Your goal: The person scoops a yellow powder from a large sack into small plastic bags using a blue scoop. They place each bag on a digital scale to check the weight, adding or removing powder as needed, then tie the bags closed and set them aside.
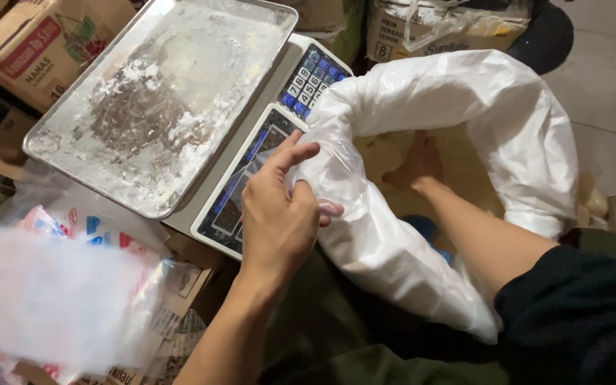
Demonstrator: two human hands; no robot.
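Scooping step, I'd judge: left hand (pixel 279 214) pinches small clear bag (pixel 329 167) at rim of big white sack (pixel 479 121), just beside scale (pixel 265 142). Right hand (pixel 416 165) deep inside sack on pale contents; grip can't tell. Next needs clear bag's mouth open.

Right hand (pixel 416 165) fingers buried in pale yellowish powder (pixel 465 167) inside big white plastic sack (pixel 465 100) (grip unclear). Blurred clear plastic bags (pixel 44 299) bottom-left; brown cardboard boxes (pixel 30 43) cut off by top edge.
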